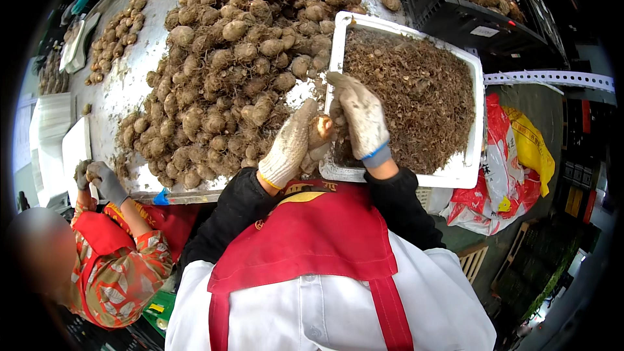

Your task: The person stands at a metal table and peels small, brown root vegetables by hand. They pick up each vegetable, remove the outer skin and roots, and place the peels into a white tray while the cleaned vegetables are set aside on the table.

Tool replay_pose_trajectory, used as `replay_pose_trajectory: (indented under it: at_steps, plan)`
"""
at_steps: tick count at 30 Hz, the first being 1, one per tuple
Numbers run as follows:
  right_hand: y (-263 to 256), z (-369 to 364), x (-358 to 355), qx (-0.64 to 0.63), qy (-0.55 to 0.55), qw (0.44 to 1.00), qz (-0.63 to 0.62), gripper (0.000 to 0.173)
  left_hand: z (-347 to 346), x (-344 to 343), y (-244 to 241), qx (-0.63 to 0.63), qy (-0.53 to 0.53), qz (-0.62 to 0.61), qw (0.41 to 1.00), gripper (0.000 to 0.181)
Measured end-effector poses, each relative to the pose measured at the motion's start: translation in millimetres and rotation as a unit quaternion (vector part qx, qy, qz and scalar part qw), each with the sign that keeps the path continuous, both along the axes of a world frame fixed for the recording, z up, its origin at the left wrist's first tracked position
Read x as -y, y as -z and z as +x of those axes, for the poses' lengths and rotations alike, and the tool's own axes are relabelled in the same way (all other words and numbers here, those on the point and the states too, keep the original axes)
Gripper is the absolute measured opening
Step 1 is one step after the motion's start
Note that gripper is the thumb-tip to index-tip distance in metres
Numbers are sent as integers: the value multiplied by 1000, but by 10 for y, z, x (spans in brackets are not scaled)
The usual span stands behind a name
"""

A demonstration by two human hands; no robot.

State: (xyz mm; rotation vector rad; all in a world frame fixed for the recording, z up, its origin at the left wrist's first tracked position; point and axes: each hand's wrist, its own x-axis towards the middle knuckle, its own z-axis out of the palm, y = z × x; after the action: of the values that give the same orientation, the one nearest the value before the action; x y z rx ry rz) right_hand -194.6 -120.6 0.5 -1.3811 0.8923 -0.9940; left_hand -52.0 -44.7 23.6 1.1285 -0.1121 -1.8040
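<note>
My left hand (291, 144), in a knitted work glove, is closed around a hairy brown taro corm (322, 127) whose pale, cut-looking end faces up. Close at its right, my right hand (360, 114), in a soiled glove with a blue cuff edge, is beside the corm with its fingers bent; whether it holds something is hidden. Both are over the left rim of a white foam tray (477, 126) filled with brown root fibres and peelings (414, 102). To the left lies a large heap of rooty taro corms (219, 73) on the metal table.
A black plastic crate (463, 19) of corms stands at the back right. A smaller group of corms (117, 39) lies at the far left of the table. A co-worker's gloved hands (105, 180) are at the left table edge. Red and yellow plastic bags (512, 165) lie at the right.
</note>
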Motion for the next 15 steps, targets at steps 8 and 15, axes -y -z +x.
replay_pose_trajectory:
  at_steps: [8,15]
  plan:
    - [-551,-130,-151,-279,-154,908,-272,24,217,-187,714,347,44,-274,896,51]
    - [-330,-58,-260,-220,-94,963,-122,20,161,-218,798,448,40,-192,872,41]
